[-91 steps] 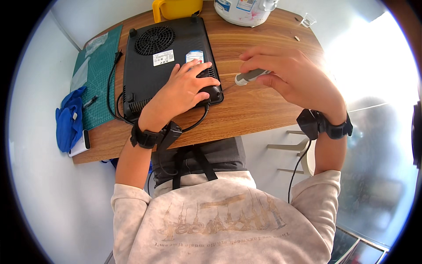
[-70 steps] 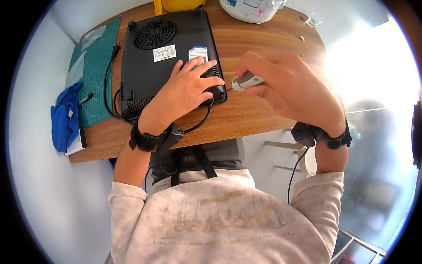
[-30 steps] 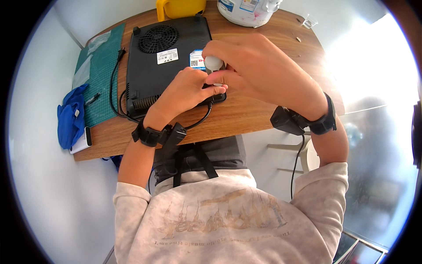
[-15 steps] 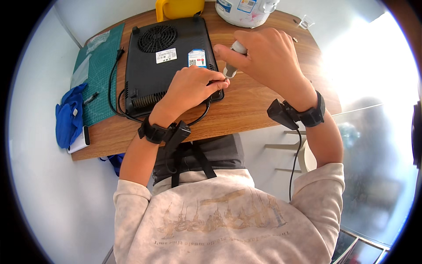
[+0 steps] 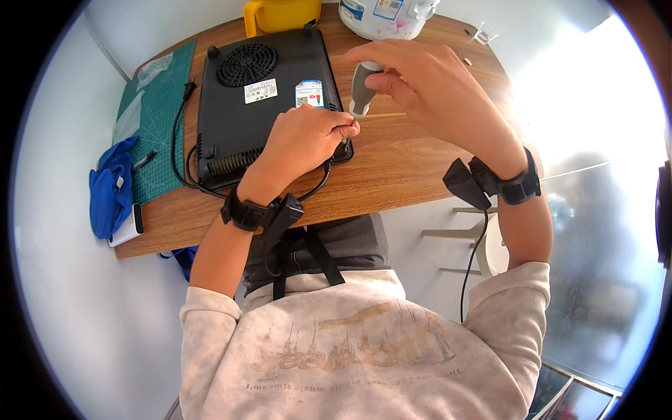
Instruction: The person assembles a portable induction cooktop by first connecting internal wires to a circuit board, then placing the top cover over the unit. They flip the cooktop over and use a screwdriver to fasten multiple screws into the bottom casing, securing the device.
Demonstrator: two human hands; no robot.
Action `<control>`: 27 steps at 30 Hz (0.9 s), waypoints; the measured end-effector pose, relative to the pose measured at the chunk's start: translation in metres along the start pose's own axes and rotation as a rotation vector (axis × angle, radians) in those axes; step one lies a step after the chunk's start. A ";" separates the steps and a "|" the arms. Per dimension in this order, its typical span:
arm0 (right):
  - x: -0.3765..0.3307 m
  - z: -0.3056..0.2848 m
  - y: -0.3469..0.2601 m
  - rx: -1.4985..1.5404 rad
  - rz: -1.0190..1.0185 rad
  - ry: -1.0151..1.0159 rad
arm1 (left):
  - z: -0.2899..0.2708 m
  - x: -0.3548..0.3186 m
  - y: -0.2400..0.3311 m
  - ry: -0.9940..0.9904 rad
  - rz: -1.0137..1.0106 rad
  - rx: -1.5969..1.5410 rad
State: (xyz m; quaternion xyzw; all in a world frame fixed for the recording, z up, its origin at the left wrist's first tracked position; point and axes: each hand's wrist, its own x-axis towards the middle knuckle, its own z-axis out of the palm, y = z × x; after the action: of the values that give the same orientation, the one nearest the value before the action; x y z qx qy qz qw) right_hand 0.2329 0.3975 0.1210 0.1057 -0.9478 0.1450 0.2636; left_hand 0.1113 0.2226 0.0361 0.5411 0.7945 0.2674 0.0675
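A black induction cooker (image 5: 227, 115) lies upside down on the wooden table, its round fan grille (image 5: 247, 64) and stuck-on labels facing up. Over its near right corner stands a screwdriver (image 5: 362, 89) with a grey and white handle, nearly upright with its shaft pointing down. My right hand (image 5: 444, 91) holds the handle top between thumb and fingers. Resting over the cooker's right side, my left hand (image 5: 302, 136) is closed, thumb and forefinger pinching the shaft low down. Those fingertips hide the screwdriver's tip and whatever it touches.
A green cutting mat (image 5: 157, 154) lies at left, with a blue cloth (image 5: 112, 185) and a black plug cord (image 5: 180, 133) beside the cooker. Behind stand a yellow container (image 5: 283, 15) and a white appliance (image 5: 385, 24). A small clear cup (image 5: 484, 33) sits far right.
My right hand has shifted its grip: the fingers have turned around the handle and the wrist has swung right. More of the handle shows now. My left hand stays pinched at the shaft.
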 end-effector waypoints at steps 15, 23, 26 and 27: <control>-0.003 0.005 -0.009 -0.051 0.132 0.000 | 0.001 -0.005 -0.003 -0.026 0.032 0.000; -0.006 0.014 -0.014 -0.310 0.227 0.058 | 0.003 -0.004 -0.001 -0.041 0.047 0.033; -0.005 0.008 -0.019 -0.361 0.303 -0.012 | 0.002 -0.004 0.001 -0.050 0.037 0.046; -0.007 0.007 -0.023 -0.381 0.342 -0.037 | 0.002 -0.005 0.000 -0.064 0.043 0.059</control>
State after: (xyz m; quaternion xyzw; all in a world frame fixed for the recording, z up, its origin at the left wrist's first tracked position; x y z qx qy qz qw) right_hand 0.2414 0.3741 0.1166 -0.1051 -0.9668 0.0041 0.2330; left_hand 0.1139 0.2191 0.0331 0.5679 0.7878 0.2277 0.0711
